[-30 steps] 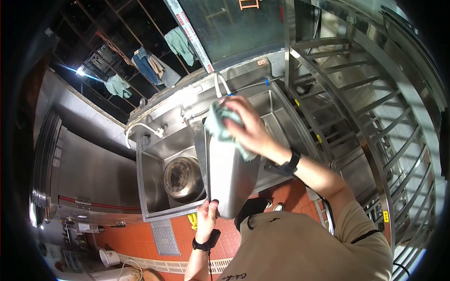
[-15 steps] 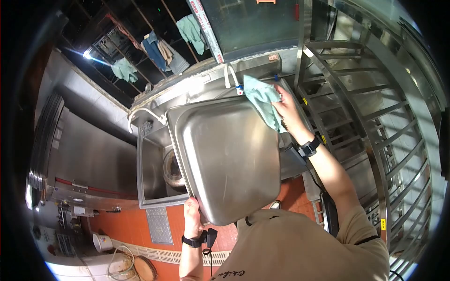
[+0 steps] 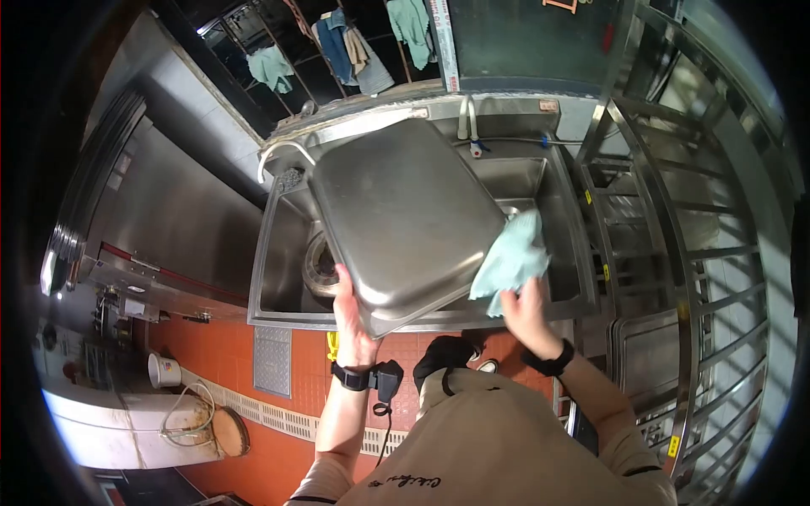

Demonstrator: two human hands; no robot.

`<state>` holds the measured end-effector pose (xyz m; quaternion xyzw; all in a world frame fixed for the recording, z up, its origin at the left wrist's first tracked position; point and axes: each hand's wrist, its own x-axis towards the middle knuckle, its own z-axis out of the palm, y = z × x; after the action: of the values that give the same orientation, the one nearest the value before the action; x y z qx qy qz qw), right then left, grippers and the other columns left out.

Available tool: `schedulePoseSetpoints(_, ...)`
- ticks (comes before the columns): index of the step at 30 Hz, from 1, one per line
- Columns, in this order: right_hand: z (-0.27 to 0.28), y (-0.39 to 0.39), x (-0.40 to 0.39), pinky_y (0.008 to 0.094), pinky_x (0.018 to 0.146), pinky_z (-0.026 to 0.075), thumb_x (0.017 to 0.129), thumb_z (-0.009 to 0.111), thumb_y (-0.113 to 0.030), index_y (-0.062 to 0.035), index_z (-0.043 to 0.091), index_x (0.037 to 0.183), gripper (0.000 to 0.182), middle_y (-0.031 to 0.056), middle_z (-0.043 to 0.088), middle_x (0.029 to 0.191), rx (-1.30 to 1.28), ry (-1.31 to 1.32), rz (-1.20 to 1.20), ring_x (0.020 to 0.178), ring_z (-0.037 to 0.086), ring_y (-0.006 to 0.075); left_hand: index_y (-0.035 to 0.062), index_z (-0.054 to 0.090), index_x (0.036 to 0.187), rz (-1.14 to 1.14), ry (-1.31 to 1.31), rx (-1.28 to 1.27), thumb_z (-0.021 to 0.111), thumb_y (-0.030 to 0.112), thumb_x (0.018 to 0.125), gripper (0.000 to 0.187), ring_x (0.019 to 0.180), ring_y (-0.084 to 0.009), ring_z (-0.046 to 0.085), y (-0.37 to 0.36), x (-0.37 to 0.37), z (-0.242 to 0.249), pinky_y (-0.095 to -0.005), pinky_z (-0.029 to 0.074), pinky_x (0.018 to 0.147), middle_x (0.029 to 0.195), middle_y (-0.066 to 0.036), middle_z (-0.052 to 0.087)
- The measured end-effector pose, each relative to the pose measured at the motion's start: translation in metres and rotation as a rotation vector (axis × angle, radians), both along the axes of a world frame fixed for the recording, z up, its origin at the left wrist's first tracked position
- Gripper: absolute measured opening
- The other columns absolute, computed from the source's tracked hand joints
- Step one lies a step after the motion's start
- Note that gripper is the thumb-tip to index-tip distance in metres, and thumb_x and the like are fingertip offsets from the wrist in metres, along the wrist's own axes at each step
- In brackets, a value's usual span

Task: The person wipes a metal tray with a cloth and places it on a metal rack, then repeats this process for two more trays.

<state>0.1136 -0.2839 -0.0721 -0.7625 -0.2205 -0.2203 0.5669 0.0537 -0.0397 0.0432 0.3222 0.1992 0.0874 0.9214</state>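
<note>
A large rectangular stainless steel pan is tilted over the double sink, its outer bottom facing me. My left hand grips the pan's rim at its near left corner, thumb on the outside. In my right hand is a light green cloth, slightly blurred, hanging at the pan's lower right edge. Beneath the pan, the steel sink shows a basin on either side. A round metal item lies in the left basin, partly covered by the pan.
White faucets stand at the sink's back edge, with a steel scrubber beside the left one. A tall steel rack borders the right side. Cloths hang on window bars behind. A white bucket sits on the red floor at left.
My right hand and the cloth have moved from the pan's far right corner down to its near right side. The pan has turned, and my left hand still holds its near left corner.
</note>
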Motion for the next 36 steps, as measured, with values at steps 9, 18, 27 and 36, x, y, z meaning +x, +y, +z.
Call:
schedulePoseSetpoints(9,0.073,0.079,-0.031,0.052,0.115,0.016,0.072,0.069,-0.017,-0.0143,0.068,0.106,0.033,-0.0054,0.046,0.142,-0.499,-0.464,0.404,0.137,0.033,0.0239,0.0063,0.057,0.114,-0.284,-0.151,-0.254,0.037,0.06,0.094,0.061,0.086,-0.0239,0.064,-0.008,0.008,-0.048,-0.0353,0.053,0.08,0.1,-0.01,0.066)
schedulePoseSetpoints(18,0.016,-0.017,0.051,0.0456,0.088,0.046,0.069,0.062,0.008,-0.0059,0.061,0.107,0.04,0.0209,0.05,0.121,-0.178,-0.229,-0.114,0.105,0.054,0.0396,0.0009,0.034,0.14,0.112,-0.065,0.23,0.038,0.053,0.098,0.067,0.121,-0.0243,0.048,0.0,-0.01,-0.036,-0.0392,0.041,0.102,0.135,-0.013,0.046)
schedulePoseSetpoints(27,0.063,0.05,0.013,0.0598,0.112,0.017,0.089,0.059,-0.027,-0.0074,0.055,0.112,0.031,0.0144,0.031,0.149,-0.428,-0.269,0.198,0.138,0.022,0.0427,0.0021,0.033,0.14,0.083,0.027,0.534,0.037,0.058,0.096,0.072,0.122,-0.0233,0.048,0.003,-0.017,-0.081,-0.0374,0.041,0.102,0.138,-0.012,0.044)
schedulePoseSetpoints(36,0.075,0.068,0.004,0.0588,0.112,0.019,0.084,0.065,-0.023,-0.0147,0.044,0.137,0.058,0.0174,0.027,0.151,-0.227,-0.41,0.356,0.139,0.02,0.0423,0.0011,0.058,0.114,-0.095,-0.069,0.648,0.051,0.045,0.096,0.047,0.095,-0.0111,0.054,-0.03,-0.031,-0.054,-0.0282,0.042,0.085,0.104,-0.003,0.062)
